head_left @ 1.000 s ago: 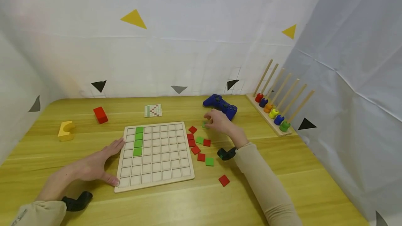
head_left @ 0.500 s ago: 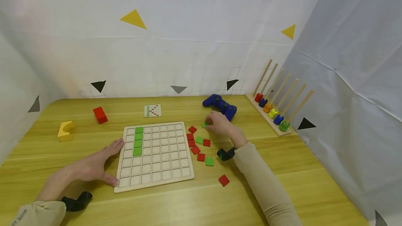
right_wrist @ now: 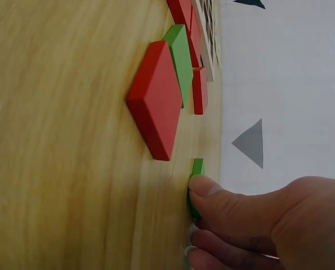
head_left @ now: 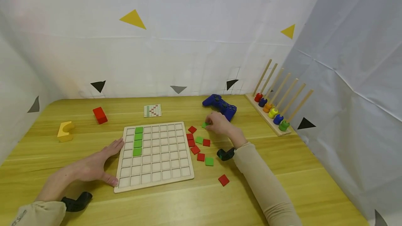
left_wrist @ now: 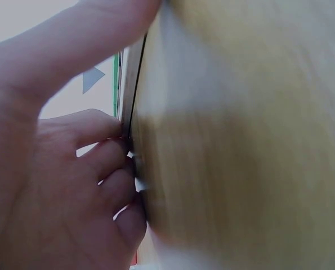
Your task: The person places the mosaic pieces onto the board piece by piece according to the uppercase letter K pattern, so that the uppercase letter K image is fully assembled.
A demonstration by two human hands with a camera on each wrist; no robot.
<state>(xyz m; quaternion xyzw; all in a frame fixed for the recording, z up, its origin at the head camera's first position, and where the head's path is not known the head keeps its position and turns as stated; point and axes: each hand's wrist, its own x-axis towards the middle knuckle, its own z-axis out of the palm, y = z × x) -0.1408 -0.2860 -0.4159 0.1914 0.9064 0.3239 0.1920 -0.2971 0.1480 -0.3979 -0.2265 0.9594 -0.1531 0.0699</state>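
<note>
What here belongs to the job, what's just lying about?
Likely in the job:
green tile, pinched by the right hand
grid board, left hand at its edge
green tiles on the board
loose red tiles
loose green tiles
pattern card, probably

Apparently lying about:
game controller
peg rack
red block
yellow block

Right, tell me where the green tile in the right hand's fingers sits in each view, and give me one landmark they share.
Head: the green tile is just below the picture's middle, at the right hand's fingertips.
Left wrist: the tile cannot be made out.
Right wrist: a little below and right of centre, between thumb and fingers.
Shared landmark: the grid board, whole outline in head, edge-on beside the fingers in left wrist, top edge of right wrist.
</note>
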